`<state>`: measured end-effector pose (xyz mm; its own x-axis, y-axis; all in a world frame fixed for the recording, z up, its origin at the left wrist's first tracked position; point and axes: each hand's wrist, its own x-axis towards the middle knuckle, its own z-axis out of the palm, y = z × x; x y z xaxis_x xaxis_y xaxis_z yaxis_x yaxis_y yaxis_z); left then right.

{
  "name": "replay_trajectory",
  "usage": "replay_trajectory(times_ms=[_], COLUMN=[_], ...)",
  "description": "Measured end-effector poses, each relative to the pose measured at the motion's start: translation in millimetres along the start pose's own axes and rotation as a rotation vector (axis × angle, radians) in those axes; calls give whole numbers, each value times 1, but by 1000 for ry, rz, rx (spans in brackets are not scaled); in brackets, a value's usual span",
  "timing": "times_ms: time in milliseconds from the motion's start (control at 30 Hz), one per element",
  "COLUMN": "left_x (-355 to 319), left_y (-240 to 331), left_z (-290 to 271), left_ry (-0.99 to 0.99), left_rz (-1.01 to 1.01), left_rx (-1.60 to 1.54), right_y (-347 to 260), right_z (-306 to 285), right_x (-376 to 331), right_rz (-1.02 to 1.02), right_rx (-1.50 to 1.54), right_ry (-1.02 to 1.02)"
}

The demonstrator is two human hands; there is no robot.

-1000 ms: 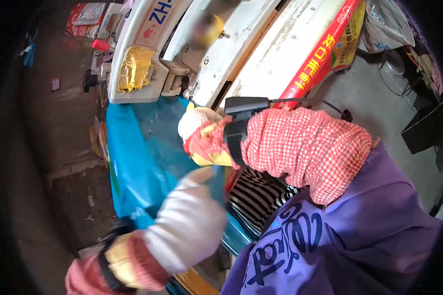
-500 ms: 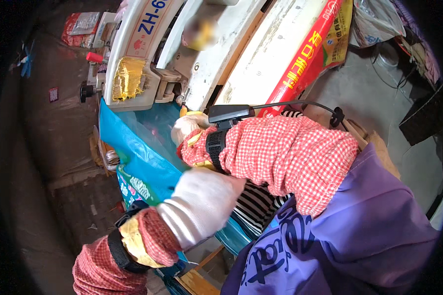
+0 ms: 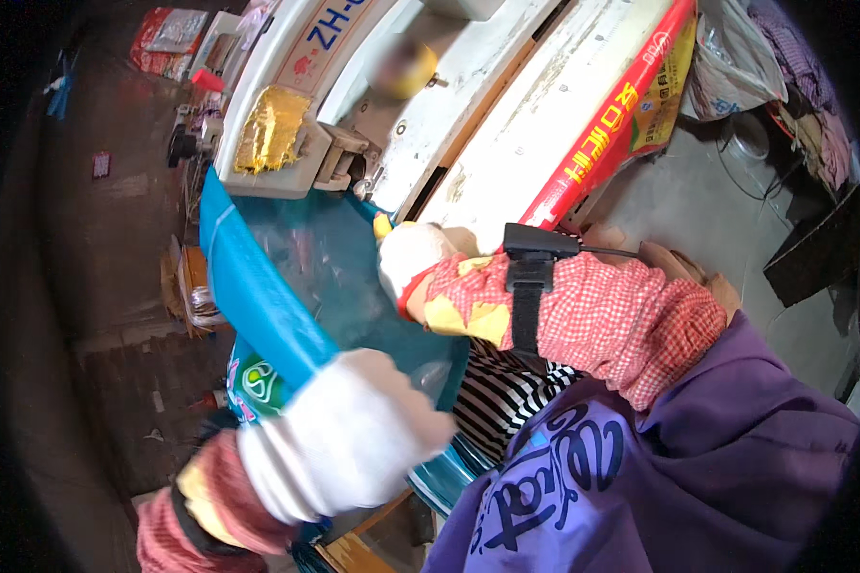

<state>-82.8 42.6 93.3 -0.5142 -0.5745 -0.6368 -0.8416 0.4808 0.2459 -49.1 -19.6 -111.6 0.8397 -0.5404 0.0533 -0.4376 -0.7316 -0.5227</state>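
Note:
A blue plastic sheet [image 3: 258, 286] hangs from the near end of a white sewing machine [image 3: 330, 143], with a folded band along its left side. My left hand [image 3: 354, 435], in a white glove, is closed in a fist on the sheet's lower part; its fingertips are hidden. My right hand [image 3: 411, 258], also gloved and with a yellow-covered fingertip, curls at the sheet's upper right edge beside the machine's bed. Most of its fingers are out of sight under the hand. A printed green and white part [image 3: 253, 382] shows below the band.
A worn white table [image 3: 497, 124] with a red strip [image 3: 607, 134] along its edge lies right of the machine. A whitish plastic bag [image 3: 731, 57] stands at the far right. Left of the machine are a red packet [image 3: 167, 43] and a bundle [image 3: 199, 296] low down.
My left hand has moved down and left, away from my right hand, and more of the blue sheet shows between them. My right hand has shifted right. The view has tilted slightly.

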Motion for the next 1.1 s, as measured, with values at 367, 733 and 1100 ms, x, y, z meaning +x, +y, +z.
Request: replay_trajectory(times_ms=[367,733,1100], left_x=[34,-48,-220], left_y=[-113,-104,6], left_z=[85,116,170], left_ry=[594,901,1460], left_rz=[-525,-616,-1336], left_rx=[291,-118,103], right_y=[75,-8,-79], right_z=[23,-55,-109], right_x=[67,19,21], right_rz=[-594,-321,-711], right_rx=[523,-55,300], right_ry=[236,65,61])
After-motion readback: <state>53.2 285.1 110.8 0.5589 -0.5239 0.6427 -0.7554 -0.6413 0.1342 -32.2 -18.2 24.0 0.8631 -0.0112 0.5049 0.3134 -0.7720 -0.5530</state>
